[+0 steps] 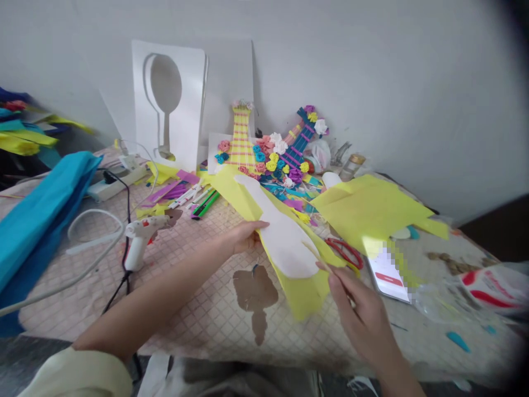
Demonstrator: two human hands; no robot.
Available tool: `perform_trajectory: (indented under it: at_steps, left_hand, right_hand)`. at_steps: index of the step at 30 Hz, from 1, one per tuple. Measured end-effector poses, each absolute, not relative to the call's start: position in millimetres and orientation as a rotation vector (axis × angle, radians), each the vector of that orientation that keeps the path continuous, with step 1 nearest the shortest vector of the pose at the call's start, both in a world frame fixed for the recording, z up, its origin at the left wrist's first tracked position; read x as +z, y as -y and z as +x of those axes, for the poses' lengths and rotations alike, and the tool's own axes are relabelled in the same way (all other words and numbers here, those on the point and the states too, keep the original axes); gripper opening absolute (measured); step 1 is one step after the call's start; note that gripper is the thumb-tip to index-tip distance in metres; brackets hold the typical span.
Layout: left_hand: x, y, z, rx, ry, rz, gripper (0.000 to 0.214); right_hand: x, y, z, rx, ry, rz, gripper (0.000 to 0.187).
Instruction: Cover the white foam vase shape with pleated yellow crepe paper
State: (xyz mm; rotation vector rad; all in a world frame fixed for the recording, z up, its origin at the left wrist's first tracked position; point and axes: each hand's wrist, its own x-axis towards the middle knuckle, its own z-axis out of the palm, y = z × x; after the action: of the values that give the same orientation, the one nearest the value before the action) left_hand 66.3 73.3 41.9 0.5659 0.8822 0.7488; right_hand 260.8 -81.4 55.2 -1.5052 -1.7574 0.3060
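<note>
Two hands are engaged at mid-table: the left hand [247, 236] grips the left edge of a white guitar-shaped cutout [283, 234], which lies flat on a yellow sheet [308, 295]. The right hand [359, 311] is closed around a thin stick [317, 258], its tip at the cutout's lower right edge. Red scissors [345, 251] lie just beside that edge; a glue gun [142, 234] rests well apart, leftward.

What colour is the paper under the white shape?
Yellow. The paper lies under the white shape, clearest in the head view.
</note>
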Motion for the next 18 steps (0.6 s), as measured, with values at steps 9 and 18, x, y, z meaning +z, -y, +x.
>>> perform_trajectory:
  at_steps: [9,18]
  left_hand:
    - [67.7,-33.2,87.5,0.927,-0.839,0.439,0.022]
    - [82.6,-1.6,98.0,0.931,-0.742,0.204,0.020]
  right_hand:
    - [1.9,126.5,200.4,0.367,1.787,-1.269,0.030]
    - [-4.0,104.1,201.5,0.053,1.618,-1.317,0.040]
